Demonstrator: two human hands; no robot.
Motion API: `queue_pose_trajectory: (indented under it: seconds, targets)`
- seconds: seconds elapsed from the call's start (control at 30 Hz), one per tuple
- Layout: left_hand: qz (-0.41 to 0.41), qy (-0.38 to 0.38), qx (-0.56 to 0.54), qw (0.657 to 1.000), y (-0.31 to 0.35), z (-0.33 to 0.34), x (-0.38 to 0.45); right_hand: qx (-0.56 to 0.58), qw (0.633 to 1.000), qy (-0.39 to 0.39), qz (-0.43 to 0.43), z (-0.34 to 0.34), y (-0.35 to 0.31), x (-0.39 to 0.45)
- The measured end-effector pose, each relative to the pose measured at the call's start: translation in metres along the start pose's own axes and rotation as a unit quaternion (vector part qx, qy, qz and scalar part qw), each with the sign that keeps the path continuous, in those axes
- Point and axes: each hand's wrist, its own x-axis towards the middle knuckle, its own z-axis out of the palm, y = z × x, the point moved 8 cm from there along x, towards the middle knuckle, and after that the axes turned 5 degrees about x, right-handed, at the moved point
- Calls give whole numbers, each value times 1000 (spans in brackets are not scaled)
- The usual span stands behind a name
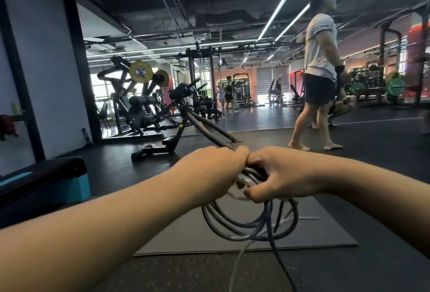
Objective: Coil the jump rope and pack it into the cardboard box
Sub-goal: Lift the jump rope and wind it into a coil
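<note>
The dark grey jump rope (244, 224) hangs in several loops below my two hands, held up in front of me. My left hand (209, 173) is closed around the top of the bundle. My right hand (281, 175) grips the same bundle from the right, knuckles touching the left hand. A loose end of rope trails down toward the bottom edge of the view, next to a thin pale strand. No cardboard box is in view.
A grey floor mat (186, 233) lies under the rope. A black and teal step bench (44, 182) stands at the left. A black bench machine (183, 124) is just beyond my hands. A barefoot person (318, 75) stands at the right.
</note>
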Motion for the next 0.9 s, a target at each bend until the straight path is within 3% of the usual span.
queue_pose_trajectory:
  seconds: [0.13,0.33,0.5,0.73,0.9]
  targets:
    - [12,-20,12,1000,-2,-2,-1,13,999,-42,16,-1,5,-7]
    - [17,0,45,999,-13,-5,1,132,983,-121,43,-4,13,-24]
    - [4,22,92,995,-19,-12,-2,108,985,-111,82,-6,22,-20]
    - [24,15,126,992,-22,-11,-7,126,948,-241,167,5,31,-33]
    - [24,-25,161,986,-47,4,-17,53,924,-300,232,-4,54,-48]
